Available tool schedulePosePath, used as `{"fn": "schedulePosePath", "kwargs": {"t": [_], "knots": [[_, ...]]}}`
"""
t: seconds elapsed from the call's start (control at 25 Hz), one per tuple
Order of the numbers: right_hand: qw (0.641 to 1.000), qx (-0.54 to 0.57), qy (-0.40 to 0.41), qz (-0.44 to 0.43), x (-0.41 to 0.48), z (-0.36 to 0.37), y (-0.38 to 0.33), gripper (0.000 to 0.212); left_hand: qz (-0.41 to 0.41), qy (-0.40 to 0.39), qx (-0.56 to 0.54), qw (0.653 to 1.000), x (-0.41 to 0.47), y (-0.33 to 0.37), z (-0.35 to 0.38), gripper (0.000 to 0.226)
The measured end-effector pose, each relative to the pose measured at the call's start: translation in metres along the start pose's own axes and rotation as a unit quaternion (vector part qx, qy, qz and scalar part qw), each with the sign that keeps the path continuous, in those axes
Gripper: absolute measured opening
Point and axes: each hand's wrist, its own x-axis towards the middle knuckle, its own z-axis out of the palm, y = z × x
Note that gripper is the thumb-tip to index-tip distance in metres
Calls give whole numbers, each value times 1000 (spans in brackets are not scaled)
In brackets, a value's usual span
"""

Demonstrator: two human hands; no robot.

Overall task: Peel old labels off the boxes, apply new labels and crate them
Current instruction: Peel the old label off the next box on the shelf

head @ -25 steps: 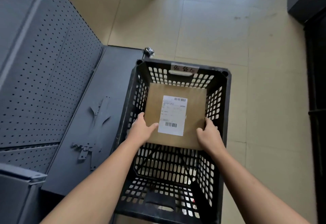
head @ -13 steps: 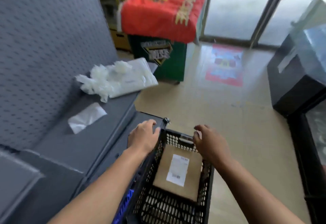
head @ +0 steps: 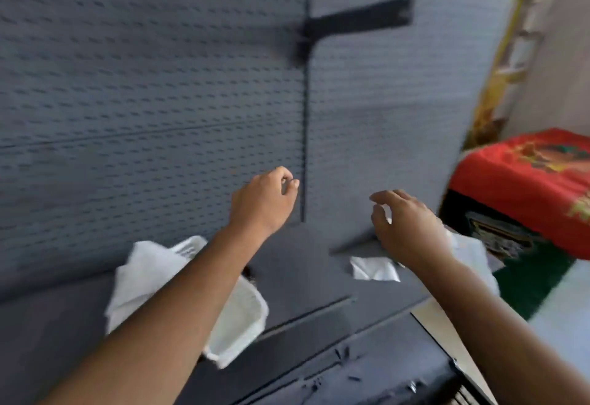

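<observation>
a person's two bare hands hang in the air before a grey perforated back panel [head: 143,85], above a dark grey shelf [head: 303,264]; the whole view is smeared by motion. the left hand [head: 261,203] is seen from the back, fingers loosely curled inward with the thumb near the forefinger, and holds nothing. the right hand [head: 407,229] is spread and relaxed, fingers gently bent, also with nothing in it. a small white paper scrap [head: 373,270] lies flat on the shelf just below and left of the right hand, between the two forearms and touching neither; whether it is a label or its backing cannot be told. a larger crumpled white sheet [head: 238,318] lies on the shelf under the left forearm, and more white material [head: 472,254] shows behind the right wrist. a black bracket [head: 354,20] juts from the panel above. a red cloth [head: 523,178] drapes a stand at right. a dark slotted edge [head: 466,393] in the lower right corner is too blurred to identify.
</observation>
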Motion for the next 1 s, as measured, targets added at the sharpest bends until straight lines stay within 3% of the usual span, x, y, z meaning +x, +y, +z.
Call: {"fn": "schedulePosePath", "kwargs": {"t": [0.2, 0.56, 0.84, 1.0], "knots": [[986, 100, -6, -133, 22, 42, -195, 28, -117, 98, 30, 988, -41, -151, -161, 24], [928, 236, -62, -281, -26, 132, -533, 26, -244, 176, 129, 945, -155, -394, -383, 27], [872, 325, -188, -313, -75, 189, -682, 34, -382, 208, 138, 890, -254, -507, -470, 29], [833, 387, -303, -253, -115, 215, -736, 45, -482, 230, 156, 831, -328, -559, -492, 32]]}}
